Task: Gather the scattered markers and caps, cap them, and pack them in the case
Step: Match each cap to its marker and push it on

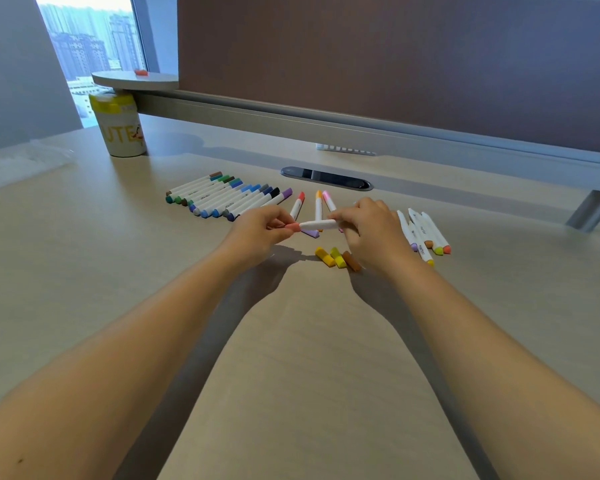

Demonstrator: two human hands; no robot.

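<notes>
The left hand pinches a pink cap in its fingers; the right hand grips the white marker above the tabletop. Capping is under way, and pressing it home likely comes next. Loose caps wait nearby; no case is clearly visible.

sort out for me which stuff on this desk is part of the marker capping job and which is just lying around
Part of the job:
- white marker in the right hand
- pink cap pinched by the left hand
- row of capped markers
- loose caps
- uncapped markers

Just lying about:
- paper cup
- cable port
- clear plastic bag
</notes>
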